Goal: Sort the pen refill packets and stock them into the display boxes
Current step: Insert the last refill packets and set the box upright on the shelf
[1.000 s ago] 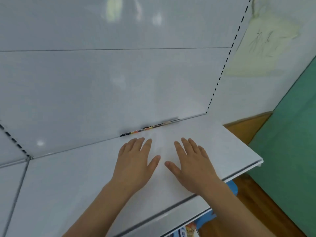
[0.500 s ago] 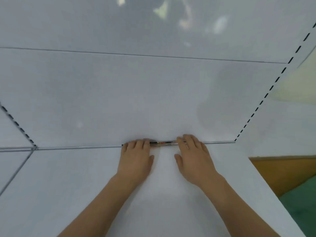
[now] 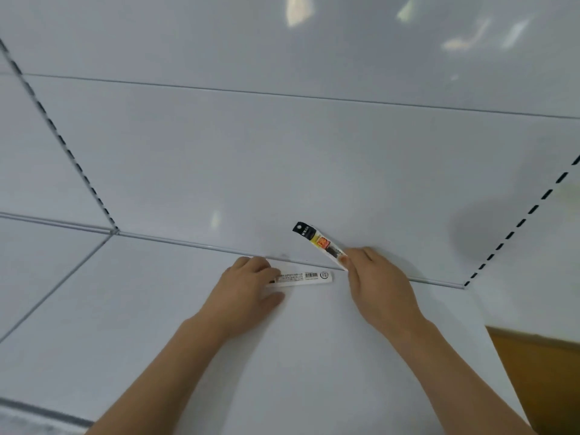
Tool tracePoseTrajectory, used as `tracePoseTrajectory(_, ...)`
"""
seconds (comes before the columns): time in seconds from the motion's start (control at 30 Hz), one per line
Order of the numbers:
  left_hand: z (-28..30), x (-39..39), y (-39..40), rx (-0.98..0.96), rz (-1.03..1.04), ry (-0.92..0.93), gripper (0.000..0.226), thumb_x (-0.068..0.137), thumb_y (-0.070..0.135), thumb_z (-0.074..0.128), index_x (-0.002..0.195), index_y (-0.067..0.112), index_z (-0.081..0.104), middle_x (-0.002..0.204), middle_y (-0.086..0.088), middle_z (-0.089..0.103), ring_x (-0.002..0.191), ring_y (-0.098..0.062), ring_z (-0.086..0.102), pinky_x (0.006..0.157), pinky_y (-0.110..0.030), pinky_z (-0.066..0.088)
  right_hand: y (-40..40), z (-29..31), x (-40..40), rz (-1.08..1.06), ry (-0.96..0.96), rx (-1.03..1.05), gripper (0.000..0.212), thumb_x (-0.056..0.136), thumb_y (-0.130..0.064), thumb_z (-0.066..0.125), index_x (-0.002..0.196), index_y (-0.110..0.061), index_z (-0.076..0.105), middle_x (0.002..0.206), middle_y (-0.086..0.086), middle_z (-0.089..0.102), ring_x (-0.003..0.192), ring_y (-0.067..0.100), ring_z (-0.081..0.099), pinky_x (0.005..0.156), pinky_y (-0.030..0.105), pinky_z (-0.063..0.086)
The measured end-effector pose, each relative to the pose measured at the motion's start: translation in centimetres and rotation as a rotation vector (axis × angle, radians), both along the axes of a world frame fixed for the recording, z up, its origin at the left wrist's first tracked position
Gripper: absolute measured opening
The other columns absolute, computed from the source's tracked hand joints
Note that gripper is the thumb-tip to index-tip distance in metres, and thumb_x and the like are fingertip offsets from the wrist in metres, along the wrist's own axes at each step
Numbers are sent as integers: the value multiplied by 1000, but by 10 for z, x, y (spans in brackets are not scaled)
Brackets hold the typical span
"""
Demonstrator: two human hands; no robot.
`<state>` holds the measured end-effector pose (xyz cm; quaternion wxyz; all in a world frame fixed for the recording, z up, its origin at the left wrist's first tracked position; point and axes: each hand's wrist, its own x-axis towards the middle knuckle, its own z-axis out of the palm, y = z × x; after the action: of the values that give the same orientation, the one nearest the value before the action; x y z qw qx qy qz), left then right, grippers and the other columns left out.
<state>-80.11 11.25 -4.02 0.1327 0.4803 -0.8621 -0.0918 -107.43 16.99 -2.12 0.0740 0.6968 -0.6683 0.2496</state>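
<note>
Packets of pen refills have just come off the shelf crease where they lay together half a second ago, pressed under our fingertips — now there are two, one in each hand. Nearest us, our bare forearms reach up over the white shelf (image 3: 125,309). Our left hand (image 3: 248,287) has its grip closed on a white packet (image 3: 303,277), barcode side up, lying almost flat just above the shelf surface. Our right hand (image 3: 373,277) pinches the lower end of a second packet (image 3: 317,241), its black header tilted up and left against the back panel (image 3: 282,167) beyond. No display boxes are in view. We judge the pair has been separated for sorting — the next step would be reading each one and finding its box.
</note>
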Motion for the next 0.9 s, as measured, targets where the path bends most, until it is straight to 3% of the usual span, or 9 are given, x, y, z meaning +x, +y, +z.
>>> tracePoseTrajectory(0.07,4,8,-1,18,-47,6,34,94,45,59,124,33,70,112,8,60,106,-22,54,91,-38,50,1,3,4,68,23,-79,14,102,-18,57,110,-19,68,93,-1,62,83,27,62,62,42,56)
tracePoseTrajectory(0.13,5,8,2,-87,-88,-9,24,98,34,58,116,31,73,101,8,61,95,-23,57,80,-37,51,-2,3,14,123,49,-122,19,100,-18,53,109,-18,70,96,-1,64,85,27,62,65,42,56)
tracePoseTrajectory(0.27,4,5,12,-292,-186,-53,14,95,23,61,101,27,73,89,8,66,83,-21,61,65,-36,52,-9,-6,33,266,49,-42,21,97,-22,52,104,-18,72,102,-4,70,93,25,65,75,43,57)
tracePoseTrajectory(0.43,9,20,21,-175,-128,119,18,97,38,59,111,32,69,102,16,68,100,-13,60,76,-25,49,-5,-16,38,459,1,140,26,98,-42,62,116,-25,72,107,-12,67,101,17,61,90,31,50)
tracePoseTrajectory(0.57,12,40,21,-31,-122,105,44,89,52,64,131,37,64,125,20,62,117,-6,52,99,-23,45,-4,-18,41,373,27,134,32,102,-37,47,118,-26,72,103,-10,67,95,19,61,81,36,55)
tracePoseTrajectory(0.7,11,45,17,-89,-116,64,26,98,35,61,123,32,68,114,14,65,106,-15,56,89,-32,51,4,-20,39,280,-81,150,19,105,-29,53,115,-30,69,101,-15,65,96,14,60,81,35,54)
tracePoseTrajectory(0.83,8,23,20,-123,-176,32,39,97,47,39,111,30,71,106,10,61,97,-19,55,77,-33,50,17,-17,39,242,-156,152,12,104,-27,57,113,-31,64,99,-20,64,92,8,58,79,31,52)
tracePoseTrajectory(0.9,4,19,23,-106,-218,37,41,94,55,44,114,31,70,111,12,60,101,-17,55,81,-32,49,21,-13,36,237,-150,176,9,103,-28,56,109,-33,61,93,-20,61,89,7,56,77,33,52)
